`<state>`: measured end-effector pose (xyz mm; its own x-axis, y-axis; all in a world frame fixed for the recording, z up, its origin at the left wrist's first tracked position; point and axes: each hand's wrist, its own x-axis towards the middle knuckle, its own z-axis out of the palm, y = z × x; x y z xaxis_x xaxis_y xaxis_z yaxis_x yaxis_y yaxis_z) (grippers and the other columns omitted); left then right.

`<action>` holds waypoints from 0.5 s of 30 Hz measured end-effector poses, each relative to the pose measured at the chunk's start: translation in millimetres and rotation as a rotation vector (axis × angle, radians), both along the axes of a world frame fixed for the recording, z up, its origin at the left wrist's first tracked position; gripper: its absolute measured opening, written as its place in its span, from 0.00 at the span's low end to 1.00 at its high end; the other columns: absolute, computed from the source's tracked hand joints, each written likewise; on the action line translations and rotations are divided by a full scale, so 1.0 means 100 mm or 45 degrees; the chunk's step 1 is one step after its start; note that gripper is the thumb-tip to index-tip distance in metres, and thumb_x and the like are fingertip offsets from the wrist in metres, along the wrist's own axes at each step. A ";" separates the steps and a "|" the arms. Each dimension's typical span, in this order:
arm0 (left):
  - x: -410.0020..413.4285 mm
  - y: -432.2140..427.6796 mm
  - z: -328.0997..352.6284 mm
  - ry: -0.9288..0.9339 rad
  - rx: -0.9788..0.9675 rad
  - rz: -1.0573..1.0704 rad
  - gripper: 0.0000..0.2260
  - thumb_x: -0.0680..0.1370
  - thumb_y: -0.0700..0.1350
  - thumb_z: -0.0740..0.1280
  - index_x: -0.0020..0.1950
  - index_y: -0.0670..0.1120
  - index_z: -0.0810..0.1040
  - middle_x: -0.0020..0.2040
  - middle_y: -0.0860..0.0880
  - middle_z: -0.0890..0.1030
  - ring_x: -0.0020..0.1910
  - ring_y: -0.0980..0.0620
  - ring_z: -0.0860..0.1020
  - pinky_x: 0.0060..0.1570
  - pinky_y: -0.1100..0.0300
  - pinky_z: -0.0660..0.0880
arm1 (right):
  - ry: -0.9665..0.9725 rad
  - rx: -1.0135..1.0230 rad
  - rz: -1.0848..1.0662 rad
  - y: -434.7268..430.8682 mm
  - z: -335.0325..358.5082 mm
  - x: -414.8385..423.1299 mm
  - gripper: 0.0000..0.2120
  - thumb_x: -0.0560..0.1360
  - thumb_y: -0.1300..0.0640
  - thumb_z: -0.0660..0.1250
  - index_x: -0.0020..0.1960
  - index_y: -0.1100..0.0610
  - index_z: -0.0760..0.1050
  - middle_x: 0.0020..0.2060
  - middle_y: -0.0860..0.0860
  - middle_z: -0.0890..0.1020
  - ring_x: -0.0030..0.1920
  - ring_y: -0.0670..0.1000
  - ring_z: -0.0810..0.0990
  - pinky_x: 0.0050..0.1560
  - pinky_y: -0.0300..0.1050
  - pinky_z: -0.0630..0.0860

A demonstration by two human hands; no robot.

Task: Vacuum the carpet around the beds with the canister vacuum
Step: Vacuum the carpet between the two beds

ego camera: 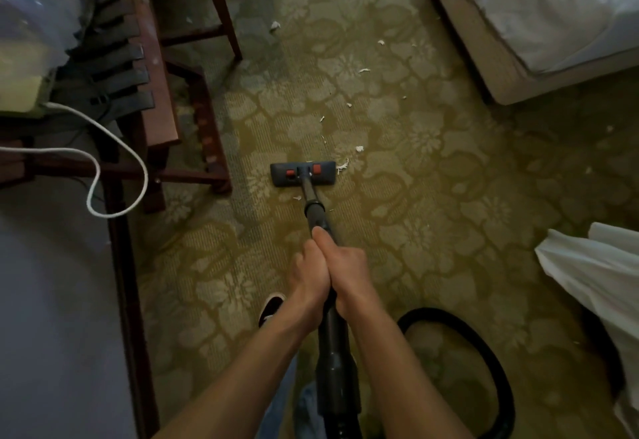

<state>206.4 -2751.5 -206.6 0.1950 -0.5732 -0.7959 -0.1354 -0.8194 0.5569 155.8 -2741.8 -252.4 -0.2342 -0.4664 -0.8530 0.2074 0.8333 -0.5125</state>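
Grip: left hand (308, 274) and right hand (345, 271) wrap the wand (316, 212), steering it.
Floor head (303, 174): flat on carpet (432, 169), aimed at paper scraps (343, 165).

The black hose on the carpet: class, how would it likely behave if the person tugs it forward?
The hose lies in a curved loop, so it is probably floppy and would trail rather than push stiffly. Dragged over the carpet, it may catch or kink rather than slide freely.
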 end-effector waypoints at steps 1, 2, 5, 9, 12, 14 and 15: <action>-0.01 0.12 0.01 0.017 0.004 0.001 0.22 0.83 0.55 0.54 0.43 0.44 0.81 0.43 0.45 0.82 0.41 0.47 0.81 0.39 0.53 0.73 | 0.000 0.006 -0.003 0.12 -0.03 0.01 0.34 0.59 0.25 0.73 0.39 0.58 0.86 0.34 0.54 0.87 0.40 0.54 0.88 0.51 0.59 0.85; -0.03 0.24 0.03 0.031 0.006 0.004 0.22 0.82 0.56 0.54 0.44 0.44 0.81 0.43 0.45 0.83 0.41 0.47 0.81 0.40 0.53 0.75 | -0.003 -0.018 -0.010 0.23 -0.03 0.00 0.34 0.60 0.26 0.72 0.38 0.58 0.86 0.33 0.54 0.87 0.39 0.54 0.88 0.50 0.59 0.85; -0.05 0.54 0.06 0.039 0.046 0.029 0.22 0.82 0.56 0.54 0.44 0.44 0.82 0.43 0.45 0.83 0.42 0.46 0.82 0.43 0.50 0.77 | -0.016 -0.015 -0.005 0.55 0.03 -0.03 0.32 0.62 0.28 0.75 0.38 0.59 0.86 0.32 0.53 0.86 0.38 0.52 0.88 0.47 0.55 0.86; -0.07 0.84 0.11 0.044 0.070 0.026 0.21 0.82 0.57 0.55 0.41 0.46 0.80 0.42 0.45 0.82 0.42 0.45 0.81 0.46 0.47 0.79 | 0.054 -0.031 -0.035 0.86 0.02 -0.08 0.26 0.69 0.35 0.73 0.37 0.60 0.86 0.32 0.53 0.87 0.37 0.52 0.88 0.42 0.51 0.85; -0.08 0.97 0.14 0.050 0.066 0.004 0.21 0.81 0.56 0.55 0.40 0.47 0.80 0.41 0.45 0.82 0.43 0.44 0.82 0.51 0.42 0.80 | 0.055 -0.012 -0.006 0.99 0.05 -0.04 0.33 0.61 0.25 0.72 0.36 0.58 0.85 0.31 0.52 0.86 0.37 0.53 0.87 0.45 0.59 0.86; -0.09 1.03 0.16 0.044 0.062 -0.006 0.20 0.81 0.56 0.56 0.37 0.48 0.79 0.39 0.46 0.81 0.41 0.45 0.81 0.51 0.41 0.80 | 0.064 -0.014 -0.003 1.05 0.01 -0.04 0.33 0.61 0.25 0.72 0.35 0.57 0.85 0.31 0.50 0.85 0.37 0.53 0.87 0.46 0.59 0.86; -0.10 1.06 0.17 0.034 0.059 -0.011 0.20 0.81 0.55 0.56 0.36 0.48 0.79 0.38 0.47 0.81 0.40 0.46 0.80 0.50 0.41 0.80 | 0.075 -0.008 0.005 1.08 0.05 -0.05 0.31 0.64 0.27 0.72 0.36 0.57 0.84 0.31 0.50 0.85 0.37 0.52 0.86 0.47 0.60 0.86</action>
